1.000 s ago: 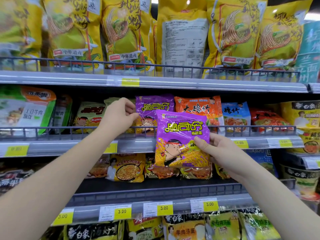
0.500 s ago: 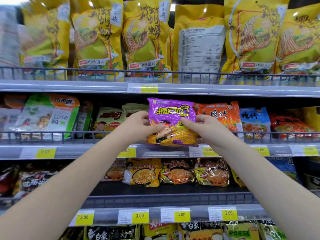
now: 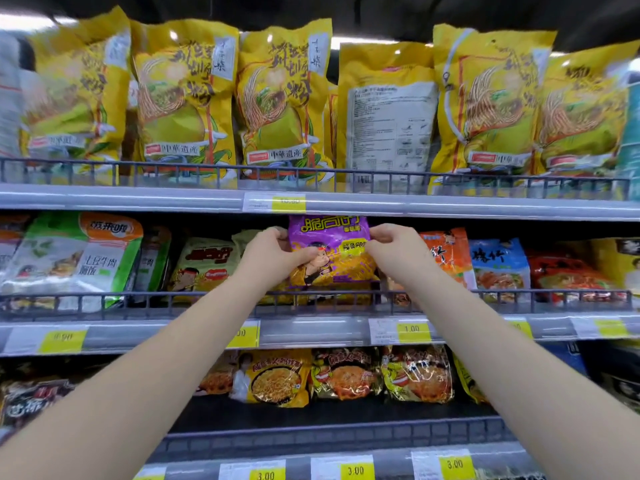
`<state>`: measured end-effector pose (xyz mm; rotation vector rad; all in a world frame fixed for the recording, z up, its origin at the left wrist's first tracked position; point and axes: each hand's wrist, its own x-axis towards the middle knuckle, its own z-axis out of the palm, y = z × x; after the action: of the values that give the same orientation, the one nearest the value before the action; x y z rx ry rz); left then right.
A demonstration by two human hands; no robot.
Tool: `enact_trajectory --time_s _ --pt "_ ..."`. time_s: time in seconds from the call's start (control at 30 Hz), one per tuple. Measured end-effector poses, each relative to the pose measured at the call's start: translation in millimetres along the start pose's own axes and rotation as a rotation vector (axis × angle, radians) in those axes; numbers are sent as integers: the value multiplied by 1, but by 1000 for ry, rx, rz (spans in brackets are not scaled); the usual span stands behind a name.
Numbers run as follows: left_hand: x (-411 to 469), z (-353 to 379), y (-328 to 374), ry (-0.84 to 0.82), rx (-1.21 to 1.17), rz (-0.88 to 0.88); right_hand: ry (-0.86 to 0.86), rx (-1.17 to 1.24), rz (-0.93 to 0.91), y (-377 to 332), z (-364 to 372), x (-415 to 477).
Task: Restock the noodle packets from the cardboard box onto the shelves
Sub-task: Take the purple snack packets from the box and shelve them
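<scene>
A purple noodle packet (image 3: 332, 251) with yellow lettering and a cartoon figure stands upright on the middle shelf (image 3: 311, 330), behind the wire rail. My left hand (image 3: 277, 254) pinches its left edge and my right hand (image 3: 398, 254) pinches its right edge. Both arms reach up from below. The packet's top nearly touches the underside of the upper shelf. Its lower part is behind the rail. The cardboard box is out of view.
Tall yellow noodle bags (image 3: 284, 102) fill the top shelf. Beside the purple packet stand a pale green packet (image 3: 204, 261) on the left and orange (image 3: 450, 254) and blue packets (image 3: 498, 268) on the right. Gold and red packets (image 3: 346, 372) lie on the lower shelf.
My right hand carried the purple packet up from in front of the lower shelf onto the middle shelf. My left hand joined it, and both now hold it further back and more upright.
</scene>
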<state>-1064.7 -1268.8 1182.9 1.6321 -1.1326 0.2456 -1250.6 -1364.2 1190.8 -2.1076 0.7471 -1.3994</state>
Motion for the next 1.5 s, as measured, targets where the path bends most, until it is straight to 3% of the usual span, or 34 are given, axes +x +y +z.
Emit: enact_trajectory --time_s 0.13,0.37,0.97,1.23,1.5 --pt "3 7 -6 44 41 34 7 -129 -18 4 2 1" --pt "-8 12 -10 -21 102 37 -50 -275 -52 19 2 -12" --pt "-26 7 -2 -39 254 70 -67 -406 -194 31 5 -40" --pt "-57 -11 9 -32 496 268 -83 -329 -323 30 -6 -59" --pt "-129 0 15 -146 690 375 -273 -424 -392 42 -10 -106"
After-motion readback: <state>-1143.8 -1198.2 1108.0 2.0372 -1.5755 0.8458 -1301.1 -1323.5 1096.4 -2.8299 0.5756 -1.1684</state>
